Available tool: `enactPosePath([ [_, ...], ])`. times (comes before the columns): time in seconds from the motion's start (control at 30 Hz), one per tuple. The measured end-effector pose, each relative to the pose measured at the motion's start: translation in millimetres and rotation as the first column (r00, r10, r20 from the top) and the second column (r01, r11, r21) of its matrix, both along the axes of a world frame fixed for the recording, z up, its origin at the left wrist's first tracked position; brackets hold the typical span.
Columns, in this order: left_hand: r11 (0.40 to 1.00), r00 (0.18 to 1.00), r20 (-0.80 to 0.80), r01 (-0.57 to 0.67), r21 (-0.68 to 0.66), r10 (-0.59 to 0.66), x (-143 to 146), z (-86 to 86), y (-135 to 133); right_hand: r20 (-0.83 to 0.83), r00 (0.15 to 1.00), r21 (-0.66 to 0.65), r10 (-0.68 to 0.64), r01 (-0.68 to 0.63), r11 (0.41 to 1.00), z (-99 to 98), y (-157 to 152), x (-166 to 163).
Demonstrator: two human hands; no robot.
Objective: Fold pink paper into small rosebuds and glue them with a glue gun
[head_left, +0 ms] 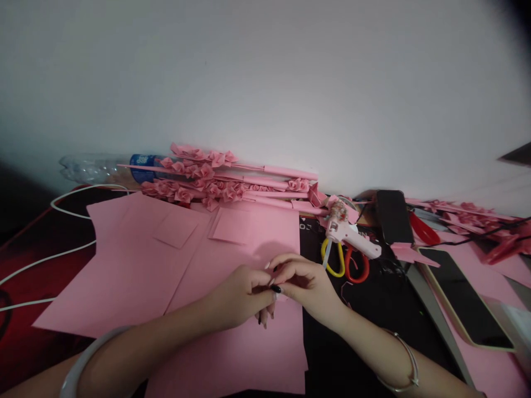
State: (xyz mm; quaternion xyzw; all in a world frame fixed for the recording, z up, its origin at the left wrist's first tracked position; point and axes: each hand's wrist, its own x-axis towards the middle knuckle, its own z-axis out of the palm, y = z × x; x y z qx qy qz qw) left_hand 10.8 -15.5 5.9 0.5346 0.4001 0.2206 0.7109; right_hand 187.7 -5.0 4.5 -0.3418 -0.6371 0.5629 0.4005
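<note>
Where the 2 hands meet over the middle of the worktop (373,315), the left hand (244,293) and the right hand (305,282) press fingertips together, both curled shut in a pinch. Whatever small piece sits between them is hidden by the fingers, so it cannot be told what they grip. Both forearms come in low from the bottom edge and converge, wrists slightly raised, with a bangle (85,359) on the left wrist and a thin bracelet (409,367) on the right.

Directly beneath the hands lie the pink paper sheets (136,276), flat and overlapping, with 2 smaller cut squares (176,229) resting on them farther back. Judging by the layout, a good part of the work looks done: a bundle of finished paper roses (207,179) on rolled stems lies along the wall (beside a plastic bottle (99,166)), while the large sheets are uncut.

To the right, well apart from the hands, are a glue gun (352,235), scissors (334,265) and a phone (464,298). A white cable (62,254) loops at the left.
</note>
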Motion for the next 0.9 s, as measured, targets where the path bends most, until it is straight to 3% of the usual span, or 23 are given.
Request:
enactPosePath([
  [0.17, 1.000, 1.000, 0.005, 0.010, -0.005, -0.010, 1, 0.0, 0, 0.050, 0.998, 0.153, -0.027, 0.019, 0.988, 3.9, -2, -2],
  [0.37, 0.995, 0.993, 0.117, 0.035, -0.090, -0.024, -1, 5.6, 3, 0.150, 0.987, 0.383, -0.049, -0.012, 0.924, 7.5, -1, 2],
  [0.57, 0.990, 0.984, 0.176, 0.055, -0.134, -0.031, -3, 4.3, 9, 0.211, 0.977, 0.384, 0.011, -0.093, 0.919, 9.1, -3, 8],
  [0.9, 0.991, 0.983, 0.173, 0.081, -0.109, -0.062, -6, 7.7, 12, 0.245, 0.969, 0.379, 0.017, -0.112, 0.918, 10.4, -2, 9],
])
